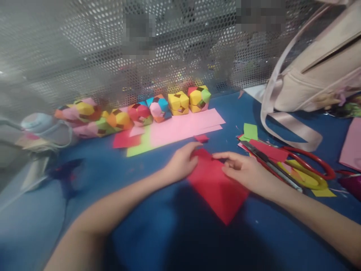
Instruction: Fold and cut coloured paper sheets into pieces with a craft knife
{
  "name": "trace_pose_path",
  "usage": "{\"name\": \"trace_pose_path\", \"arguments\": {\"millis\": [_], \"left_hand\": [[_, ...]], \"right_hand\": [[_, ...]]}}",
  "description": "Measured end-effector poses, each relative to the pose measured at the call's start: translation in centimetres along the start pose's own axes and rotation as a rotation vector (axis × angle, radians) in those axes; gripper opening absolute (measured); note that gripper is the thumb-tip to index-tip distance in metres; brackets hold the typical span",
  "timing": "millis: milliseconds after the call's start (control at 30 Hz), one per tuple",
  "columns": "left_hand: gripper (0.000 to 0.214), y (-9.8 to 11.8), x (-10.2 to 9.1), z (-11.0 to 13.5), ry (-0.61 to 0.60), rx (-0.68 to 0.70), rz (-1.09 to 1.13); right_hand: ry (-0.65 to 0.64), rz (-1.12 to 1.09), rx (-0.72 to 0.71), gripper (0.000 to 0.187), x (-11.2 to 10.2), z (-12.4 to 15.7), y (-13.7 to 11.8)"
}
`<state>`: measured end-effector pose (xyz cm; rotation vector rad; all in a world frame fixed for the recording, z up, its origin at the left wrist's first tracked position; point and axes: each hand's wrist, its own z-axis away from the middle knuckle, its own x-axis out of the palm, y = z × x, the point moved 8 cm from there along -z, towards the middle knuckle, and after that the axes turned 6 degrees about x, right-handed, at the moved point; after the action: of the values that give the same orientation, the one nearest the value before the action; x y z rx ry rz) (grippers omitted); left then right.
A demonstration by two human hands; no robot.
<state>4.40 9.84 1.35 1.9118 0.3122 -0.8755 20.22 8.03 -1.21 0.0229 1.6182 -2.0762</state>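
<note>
A sheet of red paper (222, 195) lies on the blue table with one corner pointing toward me. At its upper left edge, my left hand (182, 162) grips the paper between thumb and fingers. My right hand (244, 169) holds the upper right side, with its index finger reaching to the top edge. Just beyond the fingers lies a small folded red piece of paper (201, 138). Farther back are strips of pink paper (183, 126), a green strip (138, 148) and red paper (125, 140).
Several colourful folded paper cubes (178, 103) line the back by a perforated metal panel (180, 49). Scissors (310, 162), a cutter knife (270, 163) and paper scraps (250, 131) lie right. A pale bag (316, 82) with a strap stands back right; a glue gun (66, 173) lies left.
</note>
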Motion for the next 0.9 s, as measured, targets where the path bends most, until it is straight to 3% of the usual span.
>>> {"name": "trace_pose_path", "arguments": {"millis": [133,333,467,700,900], "left_hand": [[0.045,-1.3,-0.3,-0.1,0.028,-0.146,0.210],[0.033,-1.2,0.7,0.3,-0.052,-0.287,0.479],[0.035,-0.7,0.5,0.5,-0.068,-0.282,0.425],[0.038,-0.6,0.0,0.5,-0.087,-0.218,0.298],[0.035,-1.3,0.6,0.7,-0.053,-0.380,0.563]], "right_hand": [[0.112,-0.106,-0.031,0.049,-0.8,-0.2,-0.1],[0.184,-0.111,-0.057,0.043,-0.5,-0.6,0.5],[0.217,0.003,-0.139,0.040,0.0,-0.6,-0.2],[0.281,0.194,-0.437,0.034,0.0,0.6,-2.8],[0.308,0.061,-0.373,0.025,-0.7,0.0,-2.1]]}}
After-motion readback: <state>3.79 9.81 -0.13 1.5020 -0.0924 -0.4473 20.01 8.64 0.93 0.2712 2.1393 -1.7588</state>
